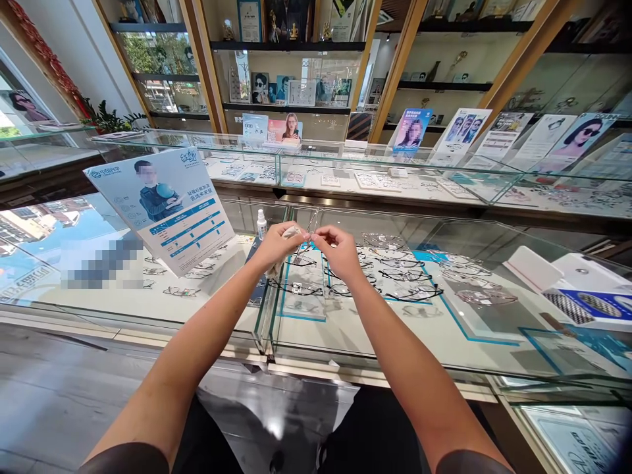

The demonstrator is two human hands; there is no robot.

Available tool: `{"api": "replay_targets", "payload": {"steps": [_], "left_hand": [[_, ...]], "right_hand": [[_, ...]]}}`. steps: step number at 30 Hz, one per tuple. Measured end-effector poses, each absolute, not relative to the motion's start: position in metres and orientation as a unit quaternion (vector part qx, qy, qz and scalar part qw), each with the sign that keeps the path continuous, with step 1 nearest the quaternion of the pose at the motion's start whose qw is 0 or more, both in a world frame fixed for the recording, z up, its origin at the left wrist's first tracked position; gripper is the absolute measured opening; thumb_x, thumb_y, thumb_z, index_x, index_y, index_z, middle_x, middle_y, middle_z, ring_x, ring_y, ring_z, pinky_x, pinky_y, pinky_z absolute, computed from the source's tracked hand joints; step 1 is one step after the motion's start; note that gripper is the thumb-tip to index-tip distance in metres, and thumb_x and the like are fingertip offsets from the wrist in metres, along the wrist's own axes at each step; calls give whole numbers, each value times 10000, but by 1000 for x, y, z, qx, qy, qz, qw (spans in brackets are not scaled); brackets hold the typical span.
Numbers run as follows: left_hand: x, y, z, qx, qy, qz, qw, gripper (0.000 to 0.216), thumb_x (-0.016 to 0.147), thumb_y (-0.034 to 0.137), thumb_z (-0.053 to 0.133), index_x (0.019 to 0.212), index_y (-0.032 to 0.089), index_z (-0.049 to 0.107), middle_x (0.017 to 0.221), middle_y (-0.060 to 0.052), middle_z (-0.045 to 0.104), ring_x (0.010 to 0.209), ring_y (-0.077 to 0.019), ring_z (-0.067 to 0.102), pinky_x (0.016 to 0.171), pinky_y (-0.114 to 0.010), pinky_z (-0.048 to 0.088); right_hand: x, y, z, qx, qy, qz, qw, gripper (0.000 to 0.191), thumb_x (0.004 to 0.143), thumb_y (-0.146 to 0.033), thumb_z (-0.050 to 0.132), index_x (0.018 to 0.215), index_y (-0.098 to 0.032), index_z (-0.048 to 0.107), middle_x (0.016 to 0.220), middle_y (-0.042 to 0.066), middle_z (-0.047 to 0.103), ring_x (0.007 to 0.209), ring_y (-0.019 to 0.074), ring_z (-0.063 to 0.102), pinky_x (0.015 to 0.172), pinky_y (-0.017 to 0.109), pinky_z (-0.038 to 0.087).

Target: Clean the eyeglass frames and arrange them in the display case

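Over the glass counter, my left hand (279,247) and my right hand (340,250) meet, fingers pinched together. Between them is a thin-framed pair of eyeglasses (313,220), partly hidden by the fingers. A pale cloth (293,232) is bunched in my left hand. Just left of that hand, a small white spray bottle (261,225) stands upright on the counter. Rows of dark-framed eyeglasses (405,275) show under the glass below and to the right of my hands.
A large tilted sign board (162,210) stands at the left. An opened white and blue box (587,296) lies on the counter's right. Behind runs another glass display case (345,158) with several advertising cards. Tall shelves (296,47) line the back wall.
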State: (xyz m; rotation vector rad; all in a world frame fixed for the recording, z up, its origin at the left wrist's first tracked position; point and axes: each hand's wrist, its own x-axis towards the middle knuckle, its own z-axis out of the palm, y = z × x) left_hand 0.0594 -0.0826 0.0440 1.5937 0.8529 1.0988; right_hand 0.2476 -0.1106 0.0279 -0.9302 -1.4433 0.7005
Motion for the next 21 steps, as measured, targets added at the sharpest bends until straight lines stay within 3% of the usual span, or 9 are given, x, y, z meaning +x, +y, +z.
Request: {"api": "replay_targets", "payload": {"steps": [12,21], "left_hand": [[55,-73,35,713,321,446,436,476,825,648,826,908,185,752,883,-36,724,749,-143,564,725,-284,429],[54,-68,30,700,323,467,433,450,813,616,867,900,181,791,861,-37,738,740,-153,588,703,-281,436]], "right_hand": [[251,-109,31,-398,-620,315,598,305,832,-511,817,807,-214,753,751,6,717,704,154,571,676,309,474],[253,-110,33,-398,-618,326,594,299,832,-503,804,782,-219,726,692,-22,655,655,138,513,661,309,431]]}}
